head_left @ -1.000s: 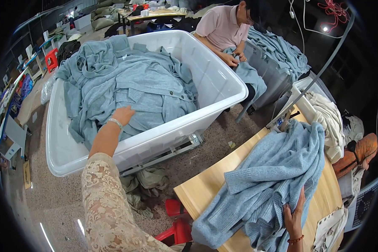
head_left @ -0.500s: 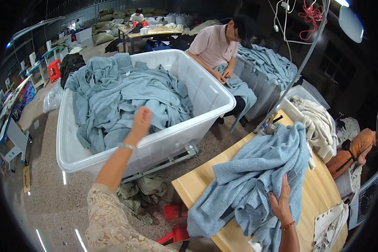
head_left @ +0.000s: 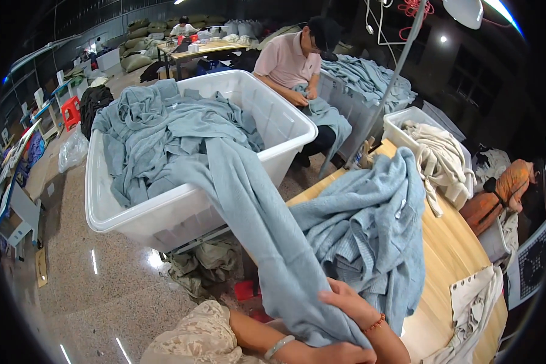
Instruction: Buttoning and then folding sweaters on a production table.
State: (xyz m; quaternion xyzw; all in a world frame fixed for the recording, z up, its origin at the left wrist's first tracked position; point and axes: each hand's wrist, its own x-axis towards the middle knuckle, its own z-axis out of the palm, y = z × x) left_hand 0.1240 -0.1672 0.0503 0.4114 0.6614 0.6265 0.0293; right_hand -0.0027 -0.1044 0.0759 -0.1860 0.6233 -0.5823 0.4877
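Note:
A light blue knit garment (head_left: 255, 206) stretches from the big white bin (head_left: 112, 224), over its rim, down to me at the bottom of the view. My left hand (head_left: 344, 353), below a pale bangle, is closed on the garment's near end, its fingers partly hidden. Just above it my right hand (head_left: 350, 305), with a red bead bracelet at the wrist, grips the same cloth between thumb and fingers. Beside my right hand, a heap of blue ribbed sweaters (head_left: 370, 224) lies on the wooden table (head_left: 449, 261). More blue-grey knitwear (head_left: 145, 133) fills the bin.
A seated person (head_left: 291, 67) in a pink shirt handles blue cloth beyond the bin. Cream garments fill a white tub (head_left: 397, 124) at the right. A metal pole (head_left: 394, 82) rises by the table. Olive cloth (head_left: 206, 267) lies beneath the bin.
My left hand has come back from the bin to the lower edge, drawing a garment out over the rim. My right hand has left the sweater heap and now grips that garment.

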